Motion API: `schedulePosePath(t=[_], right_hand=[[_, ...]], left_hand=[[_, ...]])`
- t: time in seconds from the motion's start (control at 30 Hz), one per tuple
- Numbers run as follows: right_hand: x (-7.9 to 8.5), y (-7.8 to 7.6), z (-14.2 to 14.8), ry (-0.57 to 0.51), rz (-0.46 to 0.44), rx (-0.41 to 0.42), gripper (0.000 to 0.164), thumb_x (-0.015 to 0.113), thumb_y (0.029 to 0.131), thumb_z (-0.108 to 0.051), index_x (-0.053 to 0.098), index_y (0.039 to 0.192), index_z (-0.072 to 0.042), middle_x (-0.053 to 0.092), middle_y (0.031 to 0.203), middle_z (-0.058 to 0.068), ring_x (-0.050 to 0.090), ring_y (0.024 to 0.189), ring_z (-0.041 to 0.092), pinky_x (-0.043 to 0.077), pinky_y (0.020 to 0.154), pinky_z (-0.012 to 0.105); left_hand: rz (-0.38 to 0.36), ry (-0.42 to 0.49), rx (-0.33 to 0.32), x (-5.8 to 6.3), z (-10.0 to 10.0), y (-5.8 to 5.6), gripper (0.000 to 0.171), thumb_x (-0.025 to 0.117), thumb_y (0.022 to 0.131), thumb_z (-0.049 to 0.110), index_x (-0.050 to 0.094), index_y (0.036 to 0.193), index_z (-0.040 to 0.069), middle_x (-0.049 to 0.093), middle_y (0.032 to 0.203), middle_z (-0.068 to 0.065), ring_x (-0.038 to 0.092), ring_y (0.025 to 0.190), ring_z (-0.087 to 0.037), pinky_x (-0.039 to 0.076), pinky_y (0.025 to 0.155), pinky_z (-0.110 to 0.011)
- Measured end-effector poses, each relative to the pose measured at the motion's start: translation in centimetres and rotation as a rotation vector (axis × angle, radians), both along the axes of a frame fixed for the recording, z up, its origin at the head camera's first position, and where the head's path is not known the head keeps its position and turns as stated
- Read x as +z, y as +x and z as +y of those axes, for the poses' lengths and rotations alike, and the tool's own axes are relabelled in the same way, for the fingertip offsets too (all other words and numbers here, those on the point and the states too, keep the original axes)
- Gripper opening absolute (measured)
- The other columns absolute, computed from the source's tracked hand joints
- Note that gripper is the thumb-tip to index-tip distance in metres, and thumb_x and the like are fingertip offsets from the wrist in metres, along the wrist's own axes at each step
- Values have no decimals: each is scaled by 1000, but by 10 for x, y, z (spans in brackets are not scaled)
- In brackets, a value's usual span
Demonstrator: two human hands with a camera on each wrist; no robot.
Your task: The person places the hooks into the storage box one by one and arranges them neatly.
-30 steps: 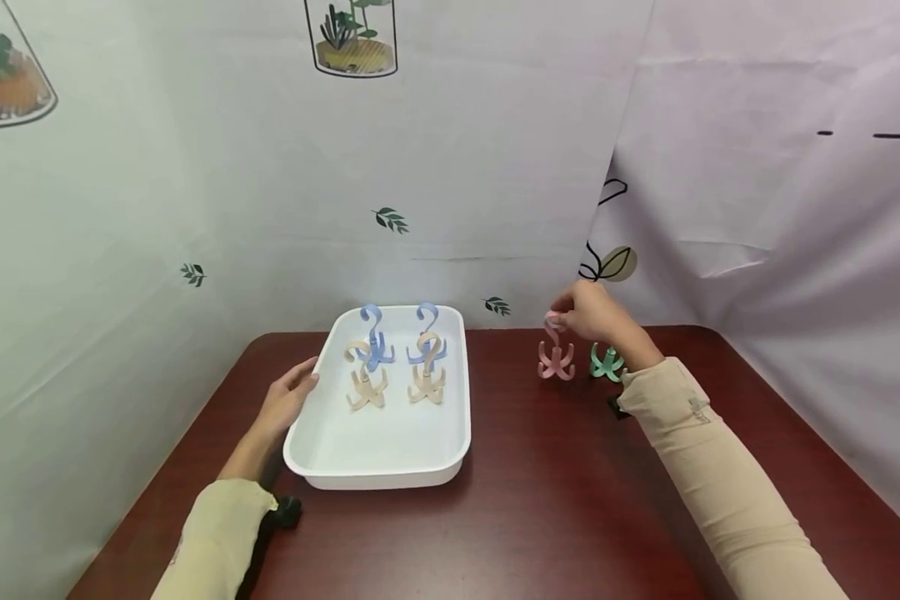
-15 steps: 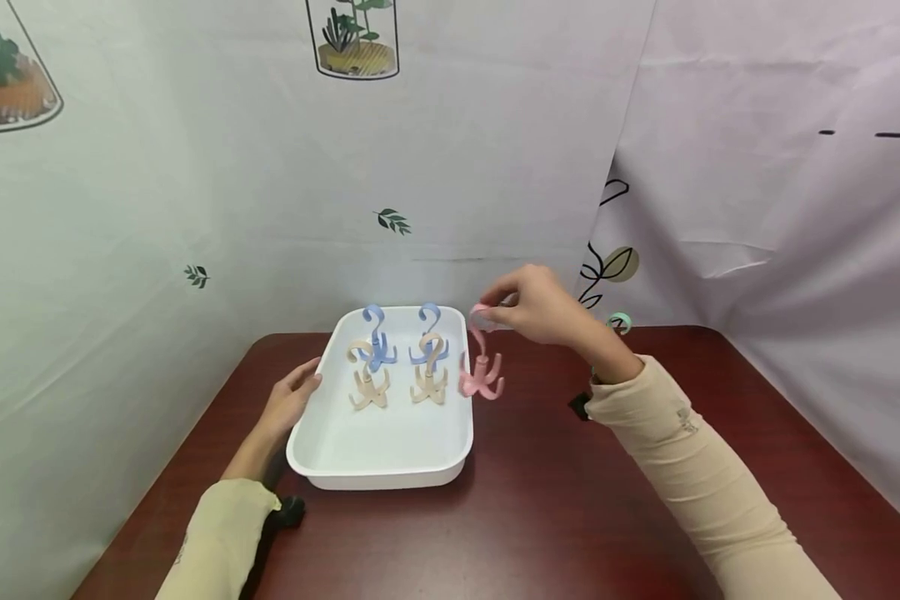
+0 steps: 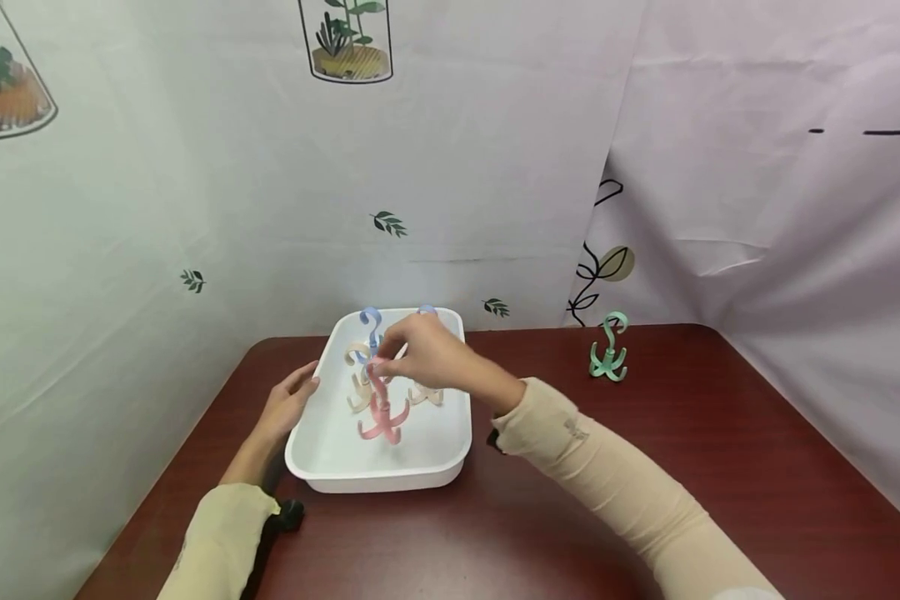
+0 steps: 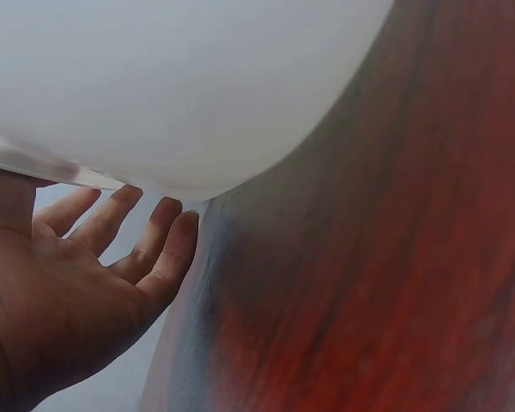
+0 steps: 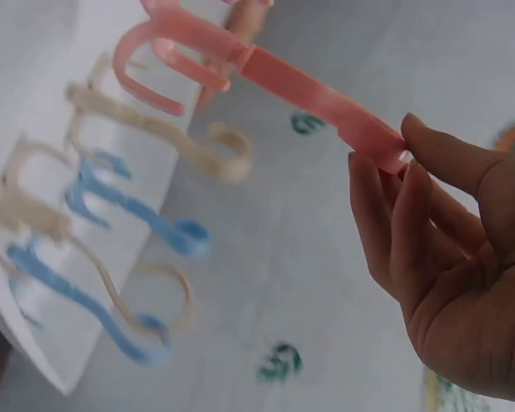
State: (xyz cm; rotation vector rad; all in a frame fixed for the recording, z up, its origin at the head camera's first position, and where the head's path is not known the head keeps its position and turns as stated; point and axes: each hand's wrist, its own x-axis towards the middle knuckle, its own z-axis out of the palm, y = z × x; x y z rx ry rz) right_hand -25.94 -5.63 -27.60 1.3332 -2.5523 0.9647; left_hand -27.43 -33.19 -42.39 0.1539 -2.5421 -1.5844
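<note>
My right hand [image 3: 427,350] pinches the curled top of a pink octopus-style hanger hook [image 3: 383,417] between thumb and fingertips. The hook hangs upright over the white tray [image 3: 378,482], prongs down. In the right wrist view its pink stem [image 5: 309,94] runs from the fingertips towards the prongs. My left hand [image 3: 281,408] lies at the tray's left rim, its loosely extended fingers [image 4: 167,249] below the edge in the left wrist view. Beige hooks [image 5: 154,129] and blue hooks [image 5: 129,206] stand in the tray, partly hidden by my right hand in the head view.
A green hanger hook [image 3: 608,358] stands on the dark red table [image 3: 570,500] at the back right. A pale printed curtain [image 3: 495,167] hangs close behind the table and along both sides.
My right hand has lifted the pink hook off the table and carried it left, over the tray. The green hook is in full view again. My left hand has stayed at the rim.
</note>
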Motion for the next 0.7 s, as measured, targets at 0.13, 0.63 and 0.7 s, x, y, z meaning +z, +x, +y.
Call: schedulePosePath(t=[0.13, 0.63, 0.7], right_hand=[[-13, 1, -21, 27, -10, -44, 10, 75, 77, -20, 73, 84, -13, 69, 75, -10, 59, 72, -2, 45, 60, 14], [-47, -4, -48, -3, 5, -219, 11, 74, 78, -19, 72, 84, -10, 69, 77, -5, 56, 63, -3, 44, 53, 10], [-48, -5, -50, -9, -7, -216, 12, 74, 78, -19, 72, 84, -9, 69, 78, -4, 57, 64, -3, 44, 54, 9]], left_hand=[[19, -1, 0, -2, -1, 0, 52, 44, 97, 34, 35, 143, 11, 44, 136, -20, 52, 112, -34, 50, 78, -31], [31, -12, 11, -3, -2, 0, 50, 44, 97, 32, 36, 142, 10, 44, 136, -20, 52, 111, -33, 49, 77, -27], [33, -7, 11, -3, -1, 0, 50, 45, 97, 30, 36, 142, 10, 45, 136, -20, 52, 111, -33, 49, 75, -24]])
